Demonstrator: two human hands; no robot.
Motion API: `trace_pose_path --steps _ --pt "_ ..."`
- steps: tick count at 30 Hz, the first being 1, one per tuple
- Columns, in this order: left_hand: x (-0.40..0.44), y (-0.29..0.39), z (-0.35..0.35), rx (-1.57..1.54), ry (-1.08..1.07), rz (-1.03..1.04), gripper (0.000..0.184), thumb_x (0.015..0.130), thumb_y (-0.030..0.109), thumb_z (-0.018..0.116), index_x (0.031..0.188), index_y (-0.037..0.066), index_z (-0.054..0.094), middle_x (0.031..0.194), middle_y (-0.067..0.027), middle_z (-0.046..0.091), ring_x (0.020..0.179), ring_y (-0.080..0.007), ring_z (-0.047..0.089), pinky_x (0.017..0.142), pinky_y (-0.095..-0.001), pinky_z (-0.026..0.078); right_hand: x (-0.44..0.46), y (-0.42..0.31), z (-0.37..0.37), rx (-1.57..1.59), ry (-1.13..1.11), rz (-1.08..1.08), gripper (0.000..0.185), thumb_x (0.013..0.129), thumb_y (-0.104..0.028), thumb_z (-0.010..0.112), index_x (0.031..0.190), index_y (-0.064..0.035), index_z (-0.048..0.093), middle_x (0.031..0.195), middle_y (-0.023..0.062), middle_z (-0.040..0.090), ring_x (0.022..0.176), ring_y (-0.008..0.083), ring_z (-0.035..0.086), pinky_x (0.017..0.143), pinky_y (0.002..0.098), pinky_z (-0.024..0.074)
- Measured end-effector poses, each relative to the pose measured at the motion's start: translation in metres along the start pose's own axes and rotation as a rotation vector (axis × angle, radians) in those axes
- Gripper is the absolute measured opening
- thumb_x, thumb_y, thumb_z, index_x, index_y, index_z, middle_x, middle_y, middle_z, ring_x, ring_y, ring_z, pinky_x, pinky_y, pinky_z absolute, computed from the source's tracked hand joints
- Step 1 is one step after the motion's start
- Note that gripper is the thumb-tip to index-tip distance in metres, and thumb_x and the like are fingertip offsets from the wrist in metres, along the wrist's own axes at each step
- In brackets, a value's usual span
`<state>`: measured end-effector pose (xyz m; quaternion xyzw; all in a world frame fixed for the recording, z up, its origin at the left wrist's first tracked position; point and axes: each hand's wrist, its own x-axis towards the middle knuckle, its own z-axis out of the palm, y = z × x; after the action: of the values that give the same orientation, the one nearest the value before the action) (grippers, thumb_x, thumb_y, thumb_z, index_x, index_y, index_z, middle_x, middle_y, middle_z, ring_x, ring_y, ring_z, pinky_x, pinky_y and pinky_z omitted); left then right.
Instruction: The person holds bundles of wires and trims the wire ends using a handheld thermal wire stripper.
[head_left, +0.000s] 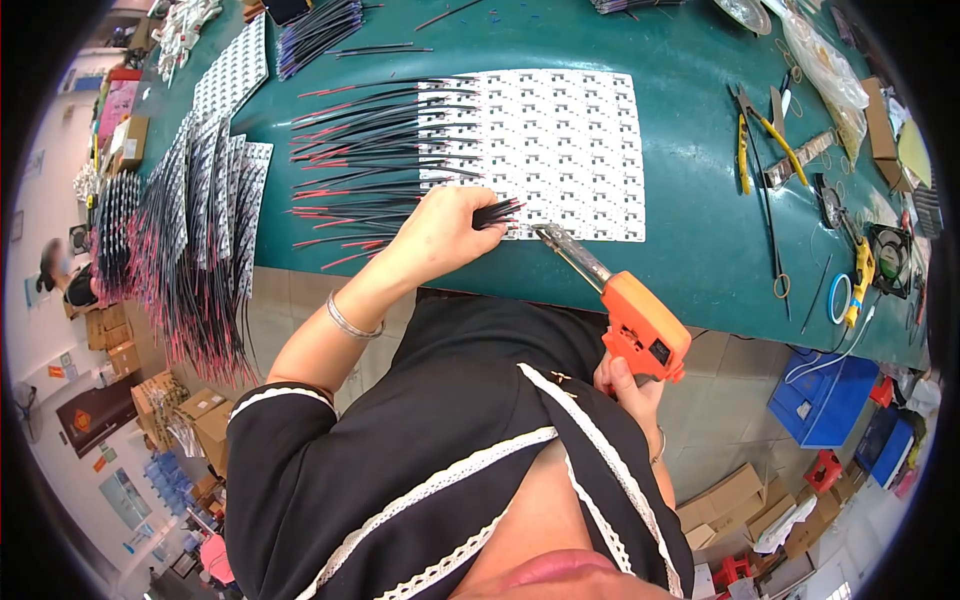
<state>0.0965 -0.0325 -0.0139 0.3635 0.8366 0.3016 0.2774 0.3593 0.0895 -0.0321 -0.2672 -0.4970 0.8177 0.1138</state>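
Note:
A white panel of small circuit boards (560, 150) lies on the green table, with rows of black wires with red ends (350, 150) fanning out from its left side. My left hand (450, 228) rests over the panel's lower left part, its fingers closed round a bundle of black wires (498, 212) whose tips point right. In my right hand (630, 385) is the handle of an orange soldering gun (645, 320). Its metal tip reaches the panel's lower edge, just right of the wire tips; whether it touches a wire I cannot tell.
Wired panels (200, 210) hang over the table's left edge. A bundle of purple-tipped wires (318, 38) lies at the back. To the right are yellow-handled pliers (780, 145), a roll of blue tape (839, 298) and a small fan (888, 262). A blue bin (825, 395) stands on the floor.

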Motion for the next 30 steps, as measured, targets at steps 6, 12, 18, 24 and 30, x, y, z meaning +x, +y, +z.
trace_pose_path --steps 6,12,18,24,30 --pt "0.002 0.002 0.001 0.008 -0.023 -0.065 0.02 0.072 0.014 0.062 0.074 -0.006 0.058 0.06 -0.0174 0.054 0.051 -0.0242 0.051 0.053 -0.0338 0.041 0.002 0.003 0.001 -0.002 -0.026 0.03 0.022 0.088 -0.014 0.055 0.1 0.0032 0.048 0.062 0.0039 0.049 0.047 0.01 0.048 0.044 0.0229 0.0407" --pt "0.002 0.0 0.001 0.042 -0.023 -0.071 0.02 0.072 0.014 0.061 0.075 -0.005 0.059 0.059 -0.0185 0.053 0.05 -0.0256 0.051 0.053 -0.0342 0.041 0.004 -0.001 0.011 -0.036 0.022 0.048 0.035 0.085 -0.021 0.06 0.104 0.005 0.047 0.06 0.0028 0.046 0.045 0.0099 0.041 0.042 0.0229 0.0339" --pt "0.002 0.001 -0.002 0.06 -0.027 -0.07 0.02 0.072 0.014 0.061 0.077 -0.005 0.061 0.06 -0.0196 0.054 0.051 -0.0272 0.052 0.053 -0.0343 0.042 0.007 0.0 0.015 -0.065 0.013 0.04 0.03 0.086 -0.021 0.06 0.099 0.0037 0.048 0.058 0.0025 0.045 0.044 0.0101 0.041 0.041 0.0235 0.0338" --pt "0.001 -0.005 0.002 0.069 0.0 -0.038 0.02 0.072 0.014 0.061 0.077 -0.004 0.061 0.064 -0.021 0.056 0.056 -0.0304 0.056 0.055 -0.0356 0.043 0.007 0.007 0.008 -0.046 -0.005 0.062 0.025 0.085 -0.014 0.06 0.1 0.0033 0.05 0.063 0.0039 0.052 0.046 0.009 0.048 0.043 0.0226 0.041" --pt "0.001 -0.002 -0.002 0.09 -0.008 -0.04 0.019 0.072 0.014 0.061 0.075 -0.005 0.059 0.064 -0.021 0.056 0.058 -0.0331 0.056 0.056 -0.0365 0.043 0.006 0.0 0.012 0.04 -0.011 0.027 0.024 0.087 -0.014 0.057 0.102 0.0037 0.048 0.064 0.004 0.05 0.047 0.0099 0.047 0.043 0.0233 0.0409"
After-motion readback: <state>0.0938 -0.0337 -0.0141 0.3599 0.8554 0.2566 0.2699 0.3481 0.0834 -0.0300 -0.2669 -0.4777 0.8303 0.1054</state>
